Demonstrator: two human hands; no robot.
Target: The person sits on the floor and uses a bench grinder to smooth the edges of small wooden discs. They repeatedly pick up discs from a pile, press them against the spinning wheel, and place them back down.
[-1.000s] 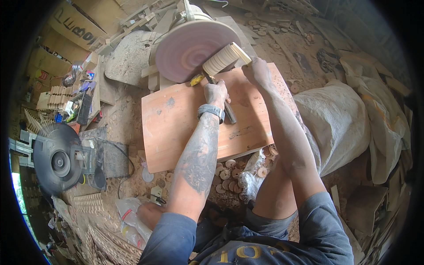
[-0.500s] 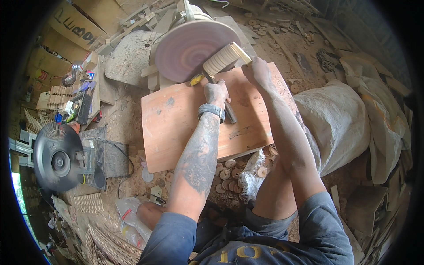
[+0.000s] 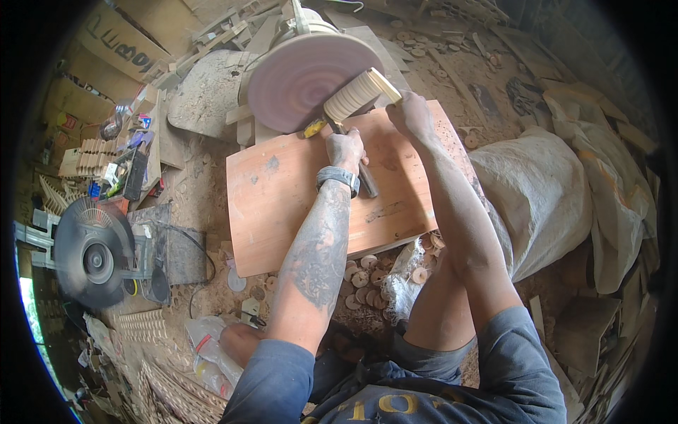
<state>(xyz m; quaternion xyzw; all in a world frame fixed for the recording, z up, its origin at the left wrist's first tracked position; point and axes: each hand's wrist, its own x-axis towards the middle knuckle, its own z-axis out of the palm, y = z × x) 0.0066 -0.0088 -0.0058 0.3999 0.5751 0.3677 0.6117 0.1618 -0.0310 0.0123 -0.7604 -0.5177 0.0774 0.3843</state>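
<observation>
A row of thin pale wooden pieces (image 3: 352, 96), packed side by side, rests against the face of a large round purplish-brown sanding disc (image 3: 300, 81). My right hand (image 3: 411, 114) is closed on the right end of that row, its fingertips partly hidden. Under the row's left end, my left hand (image 3: 344, 148) is closed around a dark bar (image 3: 368, 181) that sticks out toward me. A small yellow part (image 3: 314, 128) sits just beyond this hand, close to the disc. Both hands are over a tilted wooden board (image 3: 265, 205).
On the left stands a black fan (image 3: 94, 258), with a cluttered shelf (image 3: 131, 155) beyond it. Loose wooden discs (image 3: 367, 275) lie below the board. A large whitish sack (image 3: 540, 191) stands right of my right arm. Plastic bags (image 3: 212, 350) lie near my knee.
</observation>
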